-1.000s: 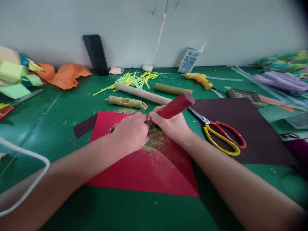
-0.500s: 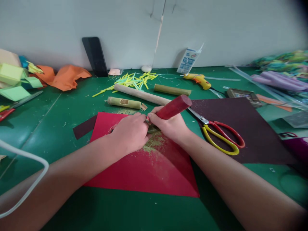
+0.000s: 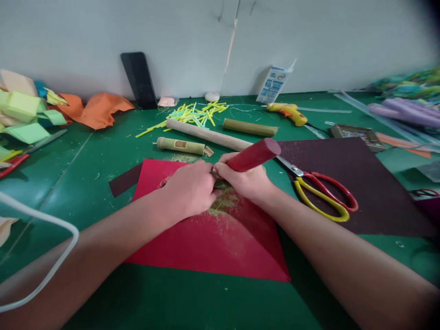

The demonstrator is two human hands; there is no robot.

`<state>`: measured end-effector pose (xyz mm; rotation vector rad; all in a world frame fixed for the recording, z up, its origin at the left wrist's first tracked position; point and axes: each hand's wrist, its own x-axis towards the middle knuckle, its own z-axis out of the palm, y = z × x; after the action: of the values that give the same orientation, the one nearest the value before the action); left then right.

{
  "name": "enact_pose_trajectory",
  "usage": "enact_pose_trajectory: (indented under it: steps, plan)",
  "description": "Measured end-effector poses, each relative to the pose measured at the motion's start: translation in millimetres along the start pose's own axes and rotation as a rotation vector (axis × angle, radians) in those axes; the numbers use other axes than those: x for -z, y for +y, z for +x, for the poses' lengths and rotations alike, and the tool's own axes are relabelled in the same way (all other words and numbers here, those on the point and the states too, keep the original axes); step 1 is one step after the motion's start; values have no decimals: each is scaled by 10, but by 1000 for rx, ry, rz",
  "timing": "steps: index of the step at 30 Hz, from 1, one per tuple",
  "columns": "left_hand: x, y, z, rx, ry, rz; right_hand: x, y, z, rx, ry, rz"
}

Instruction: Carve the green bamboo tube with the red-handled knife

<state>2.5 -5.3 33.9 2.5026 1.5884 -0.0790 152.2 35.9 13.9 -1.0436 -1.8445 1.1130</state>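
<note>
My right hand (image 3: 249,181) is wrapped round the thick red handle (image 3: 256,155) of a tool, tilted up to the right; its working end is hidden by my fingers. Pressed close beside it, my left hand (image 3: 194,188) is closed on a greenish piece of bamboo (image 3: 222,184), mostly covered by both hands. Under them lies a red sheet (image 3: 206,247), with green-yellow dust (image 3: 223,204) scattered on it. Just beyond are a bamboo tube with a rectangular hole (image 3: 181,145), a pale wooden stick (image 3: 206,134) and another bamboo length (image 3: 250,127).
Scissors (image 3: 323,195) with red and yellow handles rest on a dark sheet (image 3: 371,183) at right. Behind stand a phone (image 3: 139,80), cut yellow sticks (image 3: 185,114) and a yellow glue gun (image 3: 288,112). A white cable (image 3: 51,224) loops over my left forearm.
The whole view has shifted a little, so things appear slightly farther right. Both hands keep nearly the same grip and place on the red sheet.
</note>
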Motion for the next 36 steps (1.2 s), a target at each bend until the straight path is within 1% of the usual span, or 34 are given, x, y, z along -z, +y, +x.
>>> enact_pose_trajectory:
  steps: [2, 5, 10, 12, 17, 23, 29, 36]
  plan:
    - [-4, 1, 1, -11, -6, 2, 11, 3, -10, -23, 13, 42]
    - [-6, -8, 3, -46, 24, 3, 20, 1, -36, -50, 28, 80]
    - [-23, -28, 10, -60, 72, 41, 5, 5, -61, -52, 137, 63]
    - [-38, -32, 12, -72, 79, 46, -2, 15, -64, -30, 151, 50]
    - [-64, -45, 17, -55, 112, -20, -3, 25, -74, 21, 145, 13]
    - [-68, -45, 12, -35, 134, -34, -9, 29, -71, 6, 160, 11]
    - [-57, -44, 17, -34, 133, -44, 25, 28, -51, 36, 97, -24]
    - [-42, -60, 24, -38, 146, -45, 21, 14, -15, 38, 64, -55]
